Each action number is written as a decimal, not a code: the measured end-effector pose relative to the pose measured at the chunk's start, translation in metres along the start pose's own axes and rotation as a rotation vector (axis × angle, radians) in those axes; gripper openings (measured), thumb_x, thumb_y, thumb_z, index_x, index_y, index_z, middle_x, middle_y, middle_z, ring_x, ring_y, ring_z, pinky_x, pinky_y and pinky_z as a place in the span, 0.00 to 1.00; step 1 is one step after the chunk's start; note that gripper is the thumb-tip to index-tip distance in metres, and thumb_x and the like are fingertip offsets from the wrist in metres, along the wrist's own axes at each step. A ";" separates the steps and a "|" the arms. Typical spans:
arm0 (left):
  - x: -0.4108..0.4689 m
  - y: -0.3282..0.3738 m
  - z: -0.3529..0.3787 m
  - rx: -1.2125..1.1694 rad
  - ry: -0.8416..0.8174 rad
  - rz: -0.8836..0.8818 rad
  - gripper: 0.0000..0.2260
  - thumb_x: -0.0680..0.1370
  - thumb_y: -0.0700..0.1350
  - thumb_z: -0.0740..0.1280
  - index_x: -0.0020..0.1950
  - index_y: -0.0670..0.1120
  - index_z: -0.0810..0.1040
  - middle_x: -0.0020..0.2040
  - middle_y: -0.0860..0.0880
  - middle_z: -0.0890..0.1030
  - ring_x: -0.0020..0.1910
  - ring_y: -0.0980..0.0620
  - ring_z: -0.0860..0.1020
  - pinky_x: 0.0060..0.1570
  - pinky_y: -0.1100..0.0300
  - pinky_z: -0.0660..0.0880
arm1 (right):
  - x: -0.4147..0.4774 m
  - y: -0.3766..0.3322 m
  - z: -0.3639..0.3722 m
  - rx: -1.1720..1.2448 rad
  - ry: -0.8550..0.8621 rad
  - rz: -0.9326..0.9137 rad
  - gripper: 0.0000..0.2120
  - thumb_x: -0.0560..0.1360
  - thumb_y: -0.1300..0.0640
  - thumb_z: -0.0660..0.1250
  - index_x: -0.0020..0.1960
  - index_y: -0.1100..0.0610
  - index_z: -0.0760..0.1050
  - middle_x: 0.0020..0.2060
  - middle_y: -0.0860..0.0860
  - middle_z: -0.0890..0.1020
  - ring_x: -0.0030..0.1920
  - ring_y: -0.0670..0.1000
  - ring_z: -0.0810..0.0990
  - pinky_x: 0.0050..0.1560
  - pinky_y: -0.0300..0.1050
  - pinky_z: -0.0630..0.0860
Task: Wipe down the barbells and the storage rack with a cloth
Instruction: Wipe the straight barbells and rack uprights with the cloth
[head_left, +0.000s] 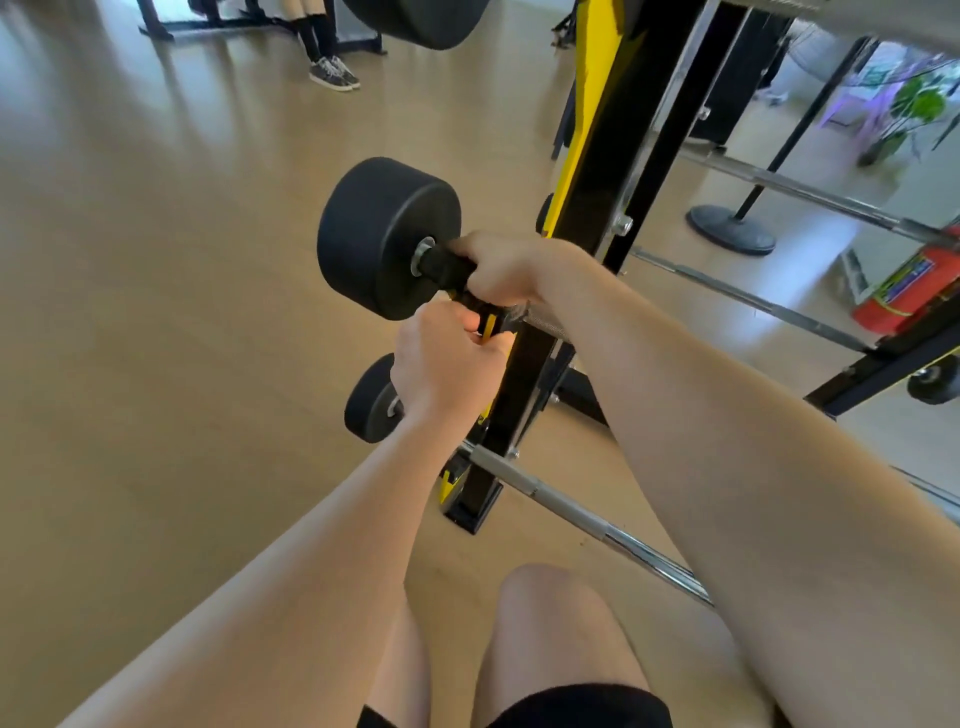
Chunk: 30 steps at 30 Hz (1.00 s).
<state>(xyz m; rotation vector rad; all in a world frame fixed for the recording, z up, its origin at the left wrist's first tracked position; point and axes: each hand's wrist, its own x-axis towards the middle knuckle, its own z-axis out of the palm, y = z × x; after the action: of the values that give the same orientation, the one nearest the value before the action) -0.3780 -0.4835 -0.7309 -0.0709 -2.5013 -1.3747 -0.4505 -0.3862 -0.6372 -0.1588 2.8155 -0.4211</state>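
Note:
A fixed barbell with a black round weight (384, 234) lies across the black and yellow storage rack (613, 156). My right hand (501, 270) grips a black cloth (447, 266) wrapped round the bar's shaft right beside the weight. Just below it, my left hand (449, 364) curls its fingers round a yellow and black rack bracket (488, 323) under the bar. A lower barbell's black weight (370, 399) shows beneath my left hand. The lowest bar's steel shaft (566, 506) runs down to the right.
More steel bars (800, 193) cross the rack on the right. A large black weight (415, 21) hangs at the top. Someone's feet in dark shoes (333, 73) stand far back on the wooden floor. A round stand base (730, 229) and a red object (906, 291) sit right.

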 end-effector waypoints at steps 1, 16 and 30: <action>-0.001 0.002 -0.001 -0.002 -0.003 -0.002 0.08 0.75 0.56 0.77 0.44 0.53 0.85 0.36 0.59 0.82 0.37 0.58 0.82 0.39 0.66 0.74 | -0.008 0.003 -0.002 0.054 -0.003 -0.017 0.22 0.79 0.63 0.63 0.71 0.48 0.74 0.55 0.53 0.79 0.54 0.53 0.79 0.50 0.47 0.80; -0.016 0.023 0.027 0.242 0.182 0.111 0.28 0.72 0.42 0.78 0.67 0.47 0.69 0.67 0.43 0.71 0.64 0.45 0.73 0.62 0.47 0.77 | -0.146 0.112 0.067 -0.579 0.447 0.235 0.21 0.82 0.44 0.65 0.69 0.54 0.68 0.57 0.55 0.78 0.57 0.59 0.80 0.58 0.58 0.74; 0.013 0.020 0.041 0.507 0.050 0.466 0.24 0.75 0.39 0.77 0.67 0.49 0.73 0.65 0.48 0.77 0.69 0.45 0.72 0.62 0.46 0.74 | -0.079 0.085 0.029 -0.175 0.295 0.250 0.32 0.84 0.31 0.44 0.41 0.52 0.75 0.36 0.53 0.80 0.38 0.53 0.81 0.39 0.49 0.74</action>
<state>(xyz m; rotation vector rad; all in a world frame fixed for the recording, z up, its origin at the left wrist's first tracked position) -0.3962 -0.4397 -0.7313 -0.4695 -2.4925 -0.5418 -0.3719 -0.3016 -0.6680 0.2375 3.1059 -0.1505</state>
